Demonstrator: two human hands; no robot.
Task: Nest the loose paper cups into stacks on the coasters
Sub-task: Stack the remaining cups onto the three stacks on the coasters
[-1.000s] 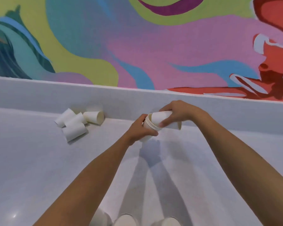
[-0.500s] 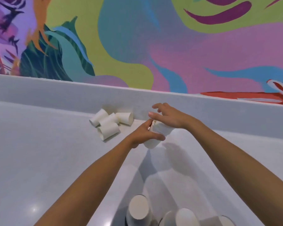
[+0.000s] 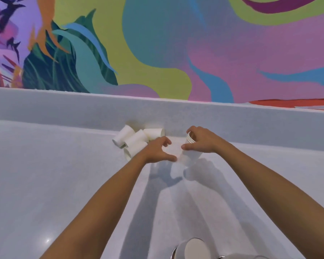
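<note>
My right hand (image 3: 202, 140) grips a small stack of nested white paper cups (image 3: 189, 156), tilted with the rims up toward the back wall. My left hand (image 3: 157, 150) is spread open just left of that stack, its thumb touching or nearly touching the stack's lower end and its fingers reaching toward a pile of loose white paper cups (image 3: 137, 140) lying on their sides against the back ledge. At the bottom edge stands an upside-down cup stack (image 3: 193, 248) on a metal-rimmed coaster (image 3: 173, 253), cut off by the frame.
The white counter (image 3: 54, 184) ends at a low white upstand (image 3: 64, 107) below a colourful mural wall. Another pale object (image 3: 251, 257) barely shows at the bottom right edge.
My left hand has let go of the nested stack and opened toward the loose pile. My right hand now holds the stack alone. The view has swung left, so the pile sits nearer the middle.
</note>
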